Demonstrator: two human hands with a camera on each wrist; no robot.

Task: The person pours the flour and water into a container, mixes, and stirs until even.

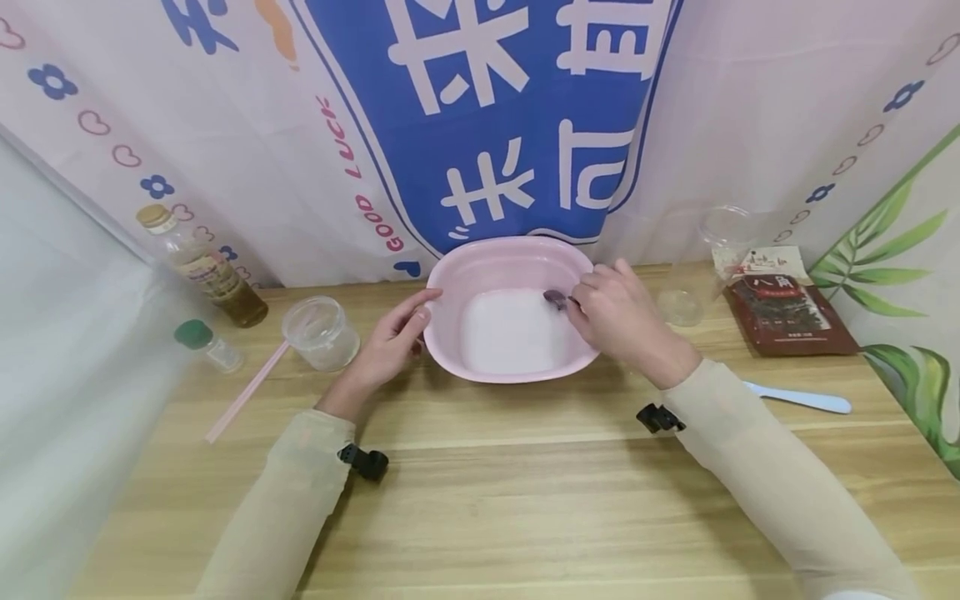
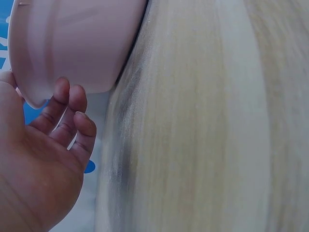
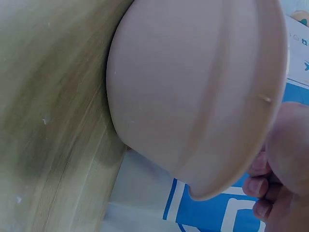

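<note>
A pink basin with a white inside bottom sits on the table in the head view. At its left rim my left hand holds the edge; in the left wrist view, the fingers of the left hand are bent beside the outer wall. Over the basin's right rim, my right hand grips a small dark utensil with a rounded end, like a spoon, its end above the basin's inside. In the right wrist view, the basin's wall covers that end, and the right hand's fingers are curled.
Left of the basin are a clear plastic tub, a pink stick, a green-capped jar and a bottle of brown liquid. To the right lie a brown packet, a clear container and a light-blue knife-like tool. A printed curtain hangs behind.
</note>
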